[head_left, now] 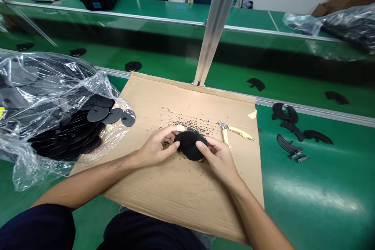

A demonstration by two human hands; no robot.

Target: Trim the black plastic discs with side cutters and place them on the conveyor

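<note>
Between my two hands is a black round plastic part (190, 146), held over the cardboard sheet (164, 195). My left hand (162, 144) grips its left edge with thumb and fingers, and yellow tape wraps one fingertip. On the right edge, my right hand (216, 156) presses its thumb on top with the fingers beneath. Tiny black scraps (199, 125) lie scattered on the cardboard around and behind the part. A pair of side cutters (234, 129) with pale yellow handles rests just beyond my right hand, its jaws toward the scraps.
At left, a clear plastic bag (58, 82) spills a pile of black discs (70, 136). Several curved black pieces (288, 144) lie on the green table at right. A metal post (215, 27) rises behind the cardboard. More black parts lie on the green surface (172, 66) beyond.
</note>
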